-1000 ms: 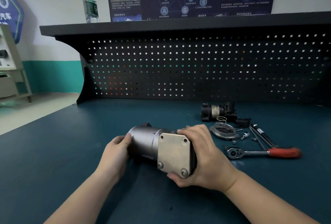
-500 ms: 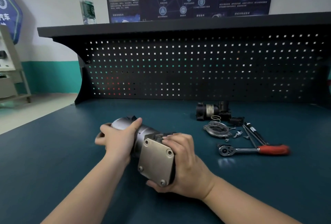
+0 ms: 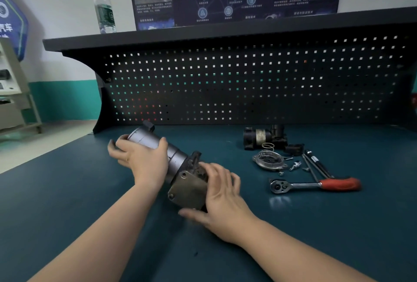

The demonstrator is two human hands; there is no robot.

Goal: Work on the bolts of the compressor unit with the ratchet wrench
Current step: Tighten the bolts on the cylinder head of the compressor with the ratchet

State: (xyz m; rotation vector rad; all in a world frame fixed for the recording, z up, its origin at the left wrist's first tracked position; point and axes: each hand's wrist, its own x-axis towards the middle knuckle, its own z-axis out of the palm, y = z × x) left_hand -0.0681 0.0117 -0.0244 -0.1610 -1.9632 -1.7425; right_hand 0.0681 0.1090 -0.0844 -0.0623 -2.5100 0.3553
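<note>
Both hands are on the compressor unit (image 3: 173, 160), which lies slantwise on the blue-green bench (image 3: 67, 202): the left hand (image 3: 144, 160) curls over its grey barrel, the right hand (image 3: 222, 193) clasps the square end plate (image 3: 188, 190) (two bolts show on it). The ratchet wrench (image 3: 313, 184) lies untouched just right, red handle outward, near loose parts (image 3: 269, 160).
</note>
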